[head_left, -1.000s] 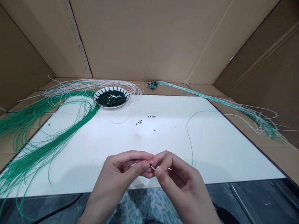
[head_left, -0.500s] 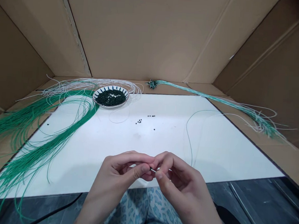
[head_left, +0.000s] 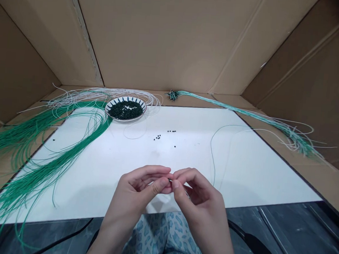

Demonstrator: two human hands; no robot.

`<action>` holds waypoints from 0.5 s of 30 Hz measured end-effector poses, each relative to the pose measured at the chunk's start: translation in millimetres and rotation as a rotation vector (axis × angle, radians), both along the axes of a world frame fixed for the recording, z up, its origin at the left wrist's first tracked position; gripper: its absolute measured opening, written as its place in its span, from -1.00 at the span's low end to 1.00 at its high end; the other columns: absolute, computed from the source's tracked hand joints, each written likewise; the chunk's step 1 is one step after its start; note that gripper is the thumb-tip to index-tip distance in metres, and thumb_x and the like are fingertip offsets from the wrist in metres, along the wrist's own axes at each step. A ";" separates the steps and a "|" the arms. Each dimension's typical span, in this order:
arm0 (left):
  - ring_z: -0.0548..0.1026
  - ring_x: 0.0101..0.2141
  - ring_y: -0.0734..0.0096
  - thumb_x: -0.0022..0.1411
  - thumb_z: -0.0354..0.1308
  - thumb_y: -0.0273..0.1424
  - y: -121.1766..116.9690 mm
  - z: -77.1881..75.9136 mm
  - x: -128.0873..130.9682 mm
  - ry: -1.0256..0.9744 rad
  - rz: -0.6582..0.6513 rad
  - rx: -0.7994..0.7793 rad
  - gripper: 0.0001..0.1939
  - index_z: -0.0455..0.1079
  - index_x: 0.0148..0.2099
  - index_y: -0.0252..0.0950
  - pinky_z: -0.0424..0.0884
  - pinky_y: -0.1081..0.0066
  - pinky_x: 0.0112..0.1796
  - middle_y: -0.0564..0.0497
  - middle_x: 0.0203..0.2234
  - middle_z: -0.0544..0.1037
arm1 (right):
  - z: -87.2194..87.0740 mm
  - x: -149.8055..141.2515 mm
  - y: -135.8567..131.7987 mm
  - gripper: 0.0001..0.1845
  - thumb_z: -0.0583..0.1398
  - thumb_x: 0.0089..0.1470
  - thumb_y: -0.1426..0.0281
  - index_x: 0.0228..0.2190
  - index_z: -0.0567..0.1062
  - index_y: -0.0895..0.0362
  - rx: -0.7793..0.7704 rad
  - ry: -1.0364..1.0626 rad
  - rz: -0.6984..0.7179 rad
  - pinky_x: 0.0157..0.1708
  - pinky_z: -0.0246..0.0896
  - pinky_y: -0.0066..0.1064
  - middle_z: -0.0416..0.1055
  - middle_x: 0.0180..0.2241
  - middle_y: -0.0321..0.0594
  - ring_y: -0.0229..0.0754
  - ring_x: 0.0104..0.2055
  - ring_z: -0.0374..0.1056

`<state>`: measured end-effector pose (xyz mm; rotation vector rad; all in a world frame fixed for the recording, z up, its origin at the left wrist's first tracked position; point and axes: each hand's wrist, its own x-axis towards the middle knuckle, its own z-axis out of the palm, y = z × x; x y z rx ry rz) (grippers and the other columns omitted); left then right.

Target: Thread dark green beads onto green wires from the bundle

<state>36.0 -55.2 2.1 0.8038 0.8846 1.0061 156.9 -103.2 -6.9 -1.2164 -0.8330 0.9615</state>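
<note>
My left hand and my right hand meet above the near edge of the white board, fingertips pinched together. Between them, a small dark bead shows on a thin pale wire, mostly hidden by my fingers. Loose black beads lie on the board, well beyond my hands. A long thin green wire curves across the board to the right of my right hand.
A patterned plate heaped with dark beads stands at the back. Green wires spill over the left, white wires loop behind, and a beaded bundle lies back right. Cardboard walls surround everything; my patterned lap lies below.
Both hands have risen slightly in the picture and drawn closer together. My right hand has shifted left, and my fingers now cover more of the wire.
</note>
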 end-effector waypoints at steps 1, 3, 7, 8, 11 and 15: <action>0.67 -0.46 0.56 0.03 0.53 -0.48 0.4 -1.0 1.2 -0.009 0.002 -0.014 -0.89 0.73 -0.35 -0.19 0.54 0.74 -0.35 0.10 -0.48 0.76 | -2.5 -0.2 1.6 -0.82 0.33 0.13 0.41 -0.50 0.51 0.04 0.007 0.004 -0.015 -0.24 0.36 -0.54 0.51 -0.38 -0.36 -0.27 -0.27 0.44; 0.67 -0.46 0.56 -0.02 0.56 -0.46 1.5 -3.3 2.9 -0.022 -0.002 -0.032 -0.86 0.73 -0.35 -0.20 0.54 0.75 -0.35 0.10 -0.50 0.75 | -7.6 0.0 4.3 -0.81 0.33 0.14 0.40 -0.50 0.50 0.05 0.020 0.020 -0.032 -0.26 0.38 -0.53 0.51 -0.40 -0.35 -0.26 -0.30 0.44; 0.64 -0.47 0.59 -0.06 0.58 -0.44 4.1 -7.4 4.1 -0.037 -0.023 -0.037 -0.83 0.73 -0.34 -0.19 0.52 0.76 -0.36 0.13 -0.55 0.72 | -16.1 2.6 7.4 -0.80 0.33 0.17 0.38 -0.50 0.51 0.06 0.053 0.032 -0.018 -0.30 0.42 -0.52 0.52 -0.42 -0.33 -0.26 -0.34 0.46; 0.63 -0.47 0.59 -0.05 0.58 -0.45 4.8 -8.2 4.1 -0.038 -0.030 -0.032 -0.83 0.73 -0.33 -0.20 0.52 0.75 -0.36 0.13 -0.54 0.72 | -17.4 3.6 7.9 -0.79 0.33 0.18 0.37 -0.49 0.52 0.06 0.057 0.036 -0.007 -0.31 0.42 -0.52 0.52 -0.42 -0.33 -0.26 -0.35 0.47; 0.63 -0.47 0.58 -0.03 0.57 -0.45 6.3 -10.1 3.6 -0.032 -0.054 -0.015 -0.82 0.74 -0.30 -0.20 0.53 0.73 -0.37 0.11 -0.51 0.73 | -18.8 7.1 8.9 -0.79 0.34 0.20 0.35 -0.48 0.52 0.06 0.056 0.069 0.038 -0.32 0.43 -0.55 0.54 -0.41 -0.35 -0.29 -0.37 0.48; 0.64 -0.46 0.59 0.01 0.56 -0.42 7.1 -12.7 2.5 -0.009 -0.077 0.000 -0.84 0.74 -0.29 -0.18 0.54 0.75 -0.36 0.11 -0.47 0.75 | -16.8 10.3 7.8 -0.78 0.33 0.22 0.34 -0.48 0.53 0.06 0.054 0.107 0.081 -0.30 0.45 -0.59 0.54 -0.37 -0.36 -0.32 -0.35 0.49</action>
